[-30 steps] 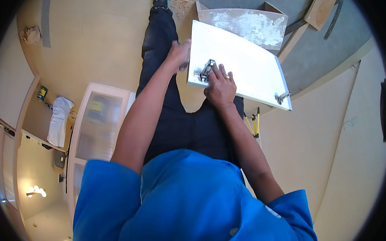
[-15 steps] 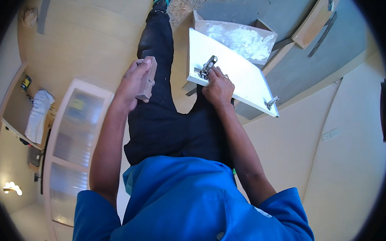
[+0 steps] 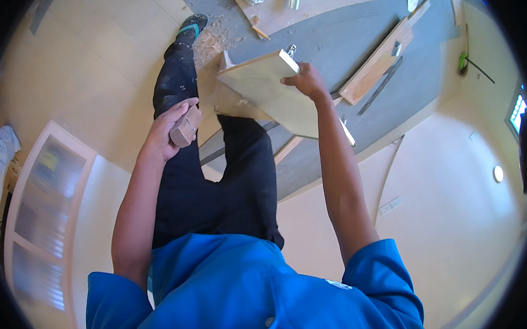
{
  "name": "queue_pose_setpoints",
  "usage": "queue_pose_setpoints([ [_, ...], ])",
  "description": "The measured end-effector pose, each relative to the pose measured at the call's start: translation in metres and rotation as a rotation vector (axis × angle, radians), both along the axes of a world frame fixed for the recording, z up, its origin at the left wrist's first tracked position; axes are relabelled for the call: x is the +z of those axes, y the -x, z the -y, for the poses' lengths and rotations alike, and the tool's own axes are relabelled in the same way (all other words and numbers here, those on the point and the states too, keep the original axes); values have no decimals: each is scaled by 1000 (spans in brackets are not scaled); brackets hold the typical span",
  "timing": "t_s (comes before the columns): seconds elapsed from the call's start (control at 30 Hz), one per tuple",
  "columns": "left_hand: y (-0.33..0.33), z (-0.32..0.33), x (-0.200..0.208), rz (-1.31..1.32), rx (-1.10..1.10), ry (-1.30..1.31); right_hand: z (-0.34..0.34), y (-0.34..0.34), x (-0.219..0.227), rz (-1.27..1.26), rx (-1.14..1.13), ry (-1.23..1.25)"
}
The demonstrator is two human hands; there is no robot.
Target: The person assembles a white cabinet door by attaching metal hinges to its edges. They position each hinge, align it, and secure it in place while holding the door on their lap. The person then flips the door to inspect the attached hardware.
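My left hand (image 3: 163,133) is closed around a brownish block that looks like a sanding block (image 3: 185,128), held above my left thigh. With my right hand (image 3: 308,83) I grip the upper edge of a cabinet door (image 3: 275,90), thumb on its cream face and fingers behind. The door is tilted, its cream face toward me. One metal hinge (image 3: 291,50) shows beyond its upper edge, and part of another hinge (image 3: 344,122) by its right corner. A corner of a wooden box (image 3: 226,61) sticks out behind the door; the rest is hidden.
Wood shavings (image 3: 212,44) lie on the floor near my left foot (image 3: 193,25). To the right are a wooden plank (image 3: 365,72) and a dark strip (image 3: 380,86). A board (image 3: 321,6) lies at the far side. A cabinet with translucent panels (image 3: 44,191) stands at left.
My right hand has raised and turned the door, so its white face with the hinges now points away and the cream face shows. My left hand still holds the block. The view has shifted right.
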State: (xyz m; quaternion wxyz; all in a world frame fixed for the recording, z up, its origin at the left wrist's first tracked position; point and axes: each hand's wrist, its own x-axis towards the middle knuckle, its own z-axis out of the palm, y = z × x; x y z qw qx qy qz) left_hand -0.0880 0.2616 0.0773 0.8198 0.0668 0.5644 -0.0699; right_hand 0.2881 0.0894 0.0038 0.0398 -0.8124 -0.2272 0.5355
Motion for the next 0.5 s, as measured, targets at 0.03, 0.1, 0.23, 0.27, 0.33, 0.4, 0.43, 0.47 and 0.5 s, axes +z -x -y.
queue_pose_setpoints([
  [0.03, 2, 2, -4, -21, 0, 15, -7, -13, -7, -52, -64, 3],
  [0.1, 11, 0, -10, 62, 31, 75, -17, -32, -19, -110, -125, -4],
  [0.23, 17, 4, -4, 260, 207, 214, -15, -47, -41, -141, -114, -50],
  [0.27, 18, 5, -1, 323, 253, 264, -11, -46, -43, -149, -118, -64],
  [0.33, 14, 7, 3, 323, 305, 279, -13, -45, -43, -158, -140, -73],
  [0.4, 10, 13, 8, 339, 273, 213, -17, -41, -34, -130, -132, -46],
  [0.43, 7, 18, 9, 358, 215, 137, -25, -36, -19, -95, -110, -17],
  [0.47, 4, 21, 13, 376, 157, 63, -28, -30, -8, -60, -89, 12],
  [0.5, 2, 20, 16, 394, 80, 31, -24, -27, -8, -53, -70, 11],
])
